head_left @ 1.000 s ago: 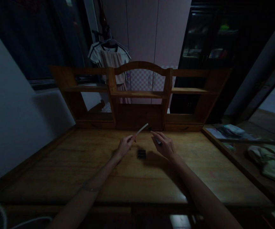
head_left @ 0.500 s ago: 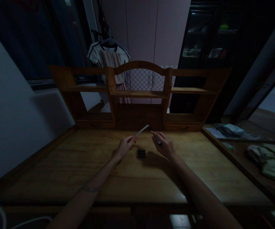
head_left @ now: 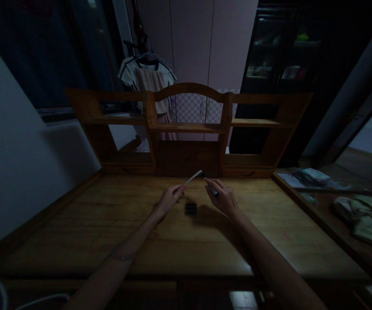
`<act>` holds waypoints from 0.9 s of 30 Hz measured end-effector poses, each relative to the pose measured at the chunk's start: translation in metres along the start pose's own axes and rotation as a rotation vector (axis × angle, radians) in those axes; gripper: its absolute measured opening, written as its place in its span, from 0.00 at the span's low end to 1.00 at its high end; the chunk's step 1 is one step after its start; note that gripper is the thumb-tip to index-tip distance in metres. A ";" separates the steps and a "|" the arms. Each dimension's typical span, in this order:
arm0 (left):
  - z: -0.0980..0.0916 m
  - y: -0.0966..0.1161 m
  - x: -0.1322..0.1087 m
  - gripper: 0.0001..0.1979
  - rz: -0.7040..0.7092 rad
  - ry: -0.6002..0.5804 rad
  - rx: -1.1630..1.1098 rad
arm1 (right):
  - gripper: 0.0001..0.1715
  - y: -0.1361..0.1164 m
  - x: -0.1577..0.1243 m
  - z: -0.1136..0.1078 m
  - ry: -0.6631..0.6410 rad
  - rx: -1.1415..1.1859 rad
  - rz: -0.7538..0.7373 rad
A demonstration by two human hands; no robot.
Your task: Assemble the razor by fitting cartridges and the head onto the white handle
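My left hand [head_left: 170,197] is closed around the lower end of a slim white stick [head_left: 193,177], which slants up and to the right. A small dark piece [head_left: 203,174] shows at the stick's far tip; whether it is joined to it I cannot tell. Close by on the right, my right hand [head_left: 222,196] is closed on a short pen-like thing [head_left: 213,190], grey with a dark end and partly covered by the fingers. Its fingertips lie near the dark piece. On the desk between and below both hands lies a small black ribbed block [head_left: 191,209].
The wooden desk [head_left: 102,219] carries a shelf unit [head_left: 189,128] along its back edge. To the right lie a pale cloth bag [head_left: 371,217] and papers [head_left: 290,180]. A white cable [head_left: 1,286] curves at lower left. Clothes [head_left: 150,79] hang behind the shelves.
The white stick's tip has shifted very slightly, and the dark piece beside it shows more clearly. Both hands keep nearly the same place; the black block has not visibly moved.
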State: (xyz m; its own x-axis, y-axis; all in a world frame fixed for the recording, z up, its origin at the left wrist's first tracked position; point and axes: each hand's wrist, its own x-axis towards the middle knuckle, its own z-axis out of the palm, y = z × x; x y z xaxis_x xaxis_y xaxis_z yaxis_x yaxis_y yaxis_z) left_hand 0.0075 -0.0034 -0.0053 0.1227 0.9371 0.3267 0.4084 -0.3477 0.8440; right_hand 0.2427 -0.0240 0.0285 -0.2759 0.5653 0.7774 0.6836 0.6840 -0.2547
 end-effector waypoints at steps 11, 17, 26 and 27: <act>-0.001 0.001 0.000 0.23 0.028 -0.022 0.080 | 0.19 -0.001 0.000 -0.002 -0.010 0.003 0.006; -0.001 0.004 -0.001 0.23 0.014 -0.040 0.066 | 0.19 -0.002 0.001 -0.002 -0.010 0.010 0.006; -0.003 -0.002 0.001 0.24 -0.042 0.070 0.007 | 0.21 0.000 0.001 0.000 0.003 -0.001 0.008; -0.003 0.000 0.000 0.24 -0.045 0.065 -0.010 | 0.21 0.000 0.000 0.001 0.001 0.003 0.009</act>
State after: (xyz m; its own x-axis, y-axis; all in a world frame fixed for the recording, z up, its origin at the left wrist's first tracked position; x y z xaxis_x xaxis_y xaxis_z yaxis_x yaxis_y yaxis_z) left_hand 0.0048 -0.0033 -0.0041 0.0450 0.9481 0.3147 0.4028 -0.3055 0.8628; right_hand 0.2422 -0.0231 0.0280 -0.2690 0.5707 0.7759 0.6841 0.6803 -0.2632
